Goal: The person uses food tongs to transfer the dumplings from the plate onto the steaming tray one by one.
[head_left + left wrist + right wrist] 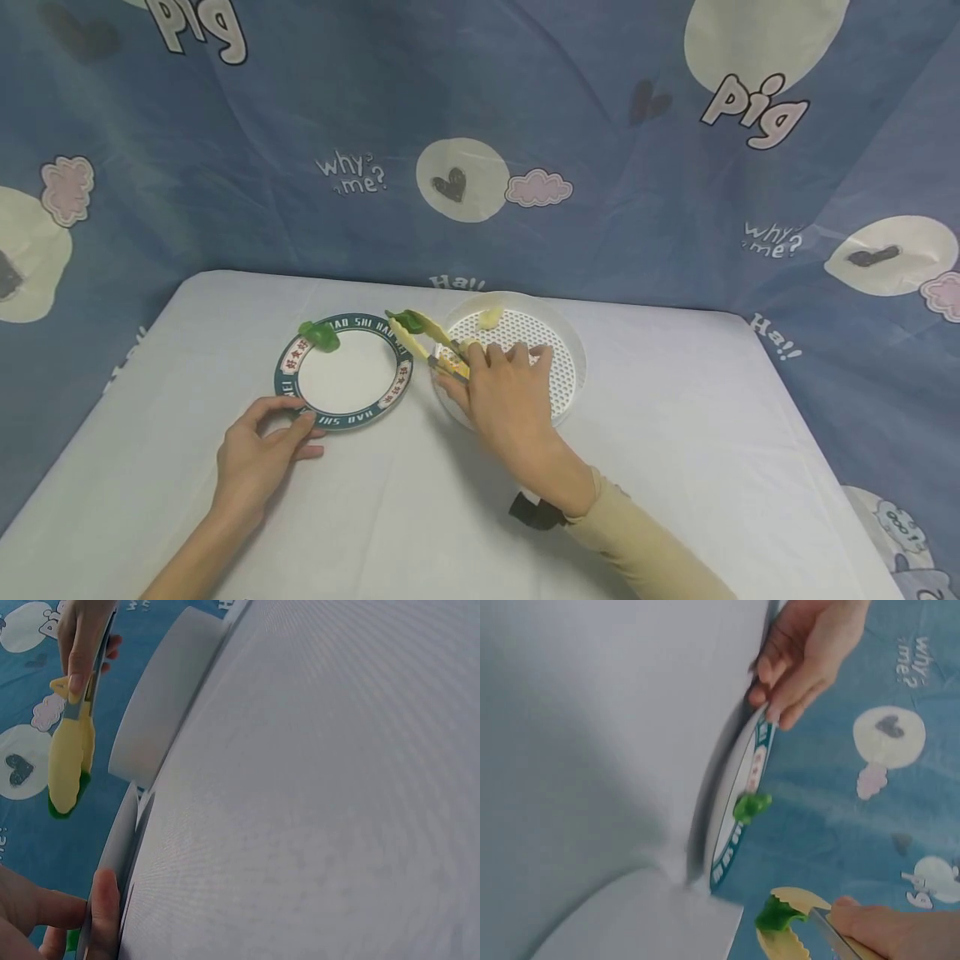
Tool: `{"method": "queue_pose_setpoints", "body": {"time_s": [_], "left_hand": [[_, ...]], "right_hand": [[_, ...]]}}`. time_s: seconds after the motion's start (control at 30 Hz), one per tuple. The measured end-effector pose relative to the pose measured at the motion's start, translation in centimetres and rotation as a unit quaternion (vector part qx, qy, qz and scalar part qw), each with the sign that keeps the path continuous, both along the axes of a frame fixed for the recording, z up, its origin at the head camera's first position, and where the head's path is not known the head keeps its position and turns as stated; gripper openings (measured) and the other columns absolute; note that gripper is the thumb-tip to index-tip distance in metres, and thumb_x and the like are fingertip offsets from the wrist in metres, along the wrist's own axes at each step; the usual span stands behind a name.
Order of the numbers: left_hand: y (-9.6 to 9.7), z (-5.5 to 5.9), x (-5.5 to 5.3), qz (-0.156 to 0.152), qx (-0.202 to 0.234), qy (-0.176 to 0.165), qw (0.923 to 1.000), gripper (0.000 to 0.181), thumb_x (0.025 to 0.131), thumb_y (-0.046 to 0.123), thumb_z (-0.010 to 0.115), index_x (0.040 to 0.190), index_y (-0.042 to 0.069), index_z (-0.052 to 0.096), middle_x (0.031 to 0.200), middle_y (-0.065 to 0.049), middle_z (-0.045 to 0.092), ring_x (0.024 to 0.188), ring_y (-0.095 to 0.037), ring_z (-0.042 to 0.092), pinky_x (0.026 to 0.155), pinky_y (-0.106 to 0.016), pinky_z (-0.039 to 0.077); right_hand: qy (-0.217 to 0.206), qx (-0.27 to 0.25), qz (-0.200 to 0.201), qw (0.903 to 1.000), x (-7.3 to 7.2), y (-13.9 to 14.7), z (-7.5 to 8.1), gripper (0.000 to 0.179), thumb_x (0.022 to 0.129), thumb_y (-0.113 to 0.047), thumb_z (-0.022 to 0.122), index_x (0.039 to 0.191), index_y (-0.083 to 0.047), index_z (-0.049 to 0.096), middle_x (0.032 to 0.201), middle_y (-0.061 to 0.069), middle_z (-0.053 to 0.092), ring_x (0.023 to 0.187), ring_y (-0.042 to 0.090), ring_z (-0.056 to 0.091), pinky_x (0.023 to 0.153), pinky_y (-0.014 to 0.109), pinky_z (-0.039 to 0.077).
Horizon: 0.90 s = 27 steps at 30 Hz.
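My right hand (513, 408) grips a pair of tongs (409, 340) with yellow tips, reaching from over the tray toward the plate. Between the tips is a green leafy piece (777, 913), held above the right rim of the plate. My left hand (258, 454) pinches the near left rim of the round plate (348, 372), thumb on one side and fingers on the other. White in the middle, the plate has a dark green lettered border. Another green leafy piece (321, 336) lies at its far left rim.
Right of the plate stands a round white tray (566, 354) with a perforated bottom and raised wall. A pale yellow piece (491, 317) lies in it at the far side. A white cloth covers the table (675, 467); a blue printed curtain (600, 242) hangs behind.
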<state>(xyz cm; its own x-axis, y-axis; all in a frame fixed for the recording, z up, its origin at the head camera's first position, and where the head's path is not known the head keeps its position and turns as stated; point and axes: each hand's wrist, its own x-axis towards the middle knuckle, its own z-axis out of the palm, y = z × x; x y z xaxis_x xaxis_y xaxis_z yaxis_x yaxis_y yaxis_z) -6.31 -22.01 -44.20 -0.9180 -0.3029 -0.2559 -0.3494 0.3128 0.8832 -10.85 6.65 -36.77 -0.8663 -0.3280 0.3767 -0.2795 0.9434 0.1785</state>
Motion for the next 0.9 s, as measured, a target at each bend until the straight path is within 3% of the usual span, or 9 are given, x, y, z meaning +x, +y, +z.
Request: {"method": "queue_pose_setpoints", "body": {"time_s": [0.23,0.4,0.67,0.9], "left_hand": [[-0.1,0.0,0.0,0.0,0.003,-0.004,1.0,0.042,0.109,0.023,0.066,0.145,0.005,0.052,0.1,-0.013,0.085,0.071,-0.01,0.081,0.077,-0.015,0.068],[-0.1,0.0,0.0,-0.002,0.002,-0.005,1.0,0.042,0.109,0.024,0.066,0.144,0.006,0.051,0.099,-0.012,0.085,0.071,-0.01,0.082,0.078,-0.011,0.066],[-0.2,0.0,0.1,-0.005,0.004,-0.011,0.9999,0.042,0.109,0.025,0.067,0.144,0.007,0.051,0.096,-0.009,0.085,0.072,-0.01,0.082,0.076,-0.002,0.061],[-0.3,-0.1,0.1,-0.007,0.009,-0.005,0.9999,0.042,0.109,0.025,0.067,0.143,0.007,0.051,0.095,-0.007,0.085,0.072,-0.011,0.082,0.077,-0.001,0.06]], "right_hand": [[-0.035,-0.023,-0.019,0.9989,-0.3,1.7,0.3,0.061,0.105,-0.071,0.052,0.111,-0.013,0.072,0.092,0.007,0.078,0.092,0.036,0.071,0.094,0.062,0.054],[-0.016,-0.021,-0.02,0.9994,-0.5,2.9,0.6,0.061,0.104,-0.069,0.054,0.107,-0.011,0.071,0.084,0.009,0.075,0.087,0.037,0.07,0.092,0.061,0.053],[-0.014,-0.025,-0.029,0.9992,-0.8,4.5,1.1,0.062,0.106,-0.068,0.051,0.116,-0.011,0.073,0.084,0.01,0.074,0.091,0.043,0.074,0.095,0.065,0.053],[0.008,-0.019,-0.025,0.9995,-0.9,5.3,1.2,0.06,0.106,-0.066,0.055,0.104,-0.008,0.071,0.072,0.008,0.065,0.082,0.041,0.073,0.089,0.064,0.054]]}}
